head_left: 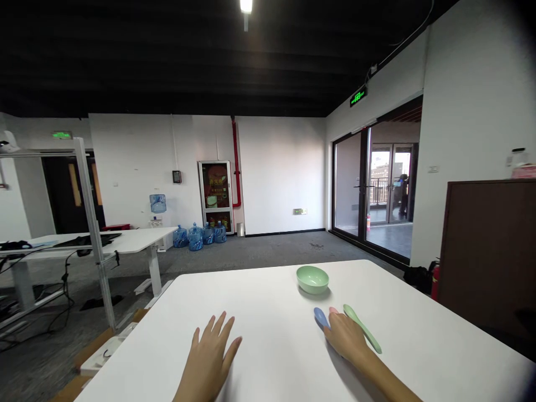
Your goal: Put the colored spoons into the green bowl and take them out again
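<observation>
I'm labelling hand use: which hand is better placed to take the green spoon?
Likely the right hand: it is close beside the green spoon, while the left hand is spread open, farther off to the left.

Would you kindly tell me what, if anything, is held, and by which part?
Left hand: nothing. Right hand: cannot tell; it partly covers a pink, round-tipped object.

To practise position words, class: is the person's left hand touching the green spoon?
No, the left hand is spread open, apart from the green spoon, which lies beside the right hand.
</observation>
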A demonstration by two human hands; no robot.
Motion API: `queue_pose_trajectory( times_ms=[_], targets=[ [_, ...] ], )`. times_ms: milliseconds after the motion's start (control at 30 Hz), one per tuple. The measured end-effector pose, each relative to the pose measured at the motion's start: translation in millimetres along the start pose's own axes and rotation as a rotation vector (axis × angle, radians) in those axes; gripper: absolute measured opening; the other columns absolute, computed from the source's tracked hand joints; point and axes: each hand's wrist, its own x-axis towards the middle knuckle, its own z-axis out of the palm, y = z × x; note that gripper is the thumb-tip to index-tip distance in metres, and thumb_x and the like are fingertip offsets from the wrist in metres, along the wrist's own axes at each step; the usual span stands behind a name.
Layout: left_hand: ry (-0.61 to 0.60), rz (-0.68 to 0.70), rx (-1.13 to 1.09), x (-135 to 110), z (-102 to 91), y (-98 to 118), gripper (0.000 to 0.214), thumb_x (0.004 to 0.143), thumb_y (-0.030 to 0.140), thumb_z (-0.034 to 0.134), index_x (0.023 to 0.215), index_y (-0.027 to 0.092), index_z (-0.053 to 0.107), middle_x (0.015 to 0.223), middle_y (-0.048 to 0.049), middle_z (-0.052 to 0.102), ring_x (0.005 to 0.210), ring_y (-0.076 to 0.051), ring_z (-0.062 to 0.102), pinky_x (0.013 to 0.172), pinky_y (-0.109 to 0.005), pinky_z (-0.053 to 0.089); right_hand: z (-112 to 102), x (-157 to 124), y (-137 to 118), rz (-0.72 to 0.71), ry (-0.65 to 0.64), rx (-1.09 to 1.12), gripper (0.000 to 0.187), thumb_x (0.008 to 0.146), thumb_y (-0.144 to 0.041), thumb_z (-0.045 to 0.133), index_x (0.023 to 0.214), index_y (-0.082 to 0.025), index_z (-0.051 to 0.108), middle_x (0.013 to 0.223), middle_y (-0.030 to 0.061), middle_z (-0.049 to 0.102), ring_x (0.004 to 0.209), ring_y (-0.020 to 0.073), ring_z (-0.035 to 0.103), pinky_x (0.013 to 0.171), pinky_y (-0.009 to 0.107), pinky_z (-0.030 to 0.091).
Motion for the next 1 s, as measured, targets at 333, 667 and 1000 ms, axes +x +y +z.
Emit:
queue_pose_trajectory(
  times_ms=[333,667,1000],
  targets=[
    [-0.015,-0.005,0.010,-1.0,-2.4,-0.8,0.057,0.103,0.050,0.035,0.152,0.026,0.053,0.165,-0.0088,0.048,0.154,-0.036,0.039,0.123,-0.064,0.036,0.3,-5.4,-54.4,-0.027,-0.041,0.081,0.025,0.097,-0.021,0.048,0.089,-0.016,0.071,0.100,0.0160,0.077,0.091,0.0251,0.072,0.074,0.031,0.042],
    [-0.011,-0.010,0.006,-0.6,1.9,-4.7,0.057,0.103,0.051,0.036,0.152,0.028,0.053,0.165,-0.0085,0.048,0.154,-0.035,0.040,0.123,-0.064,0.036,21.1,0.3,-52.2,-0.059,-0.007,0.009,0.026,0.094,-0.015,0.046,0.094,-0.014,0.072,0.101,0.0157,0.078,0.093,0.0285,0.075,0.069,0.031,0.043],
    [-0.026,-0.015,0.011,-2.3,-4.0,-1.6,0.057,0.103,0.050,0.035,0.153,0.026,0.052,0.165,-0.0085,0.047,0.155,-0.034,0.039,0.124,-0.063,0.035,14.5,-7.2,-52.0,-0.066,0.013,0.038,0.030,0.099,-0.027,0.045,0.092,-0.013,0.072,0.098,0.0159,0.077,0.091,0.0298,0.074,0.067,0.033,0.042]
  ],
)
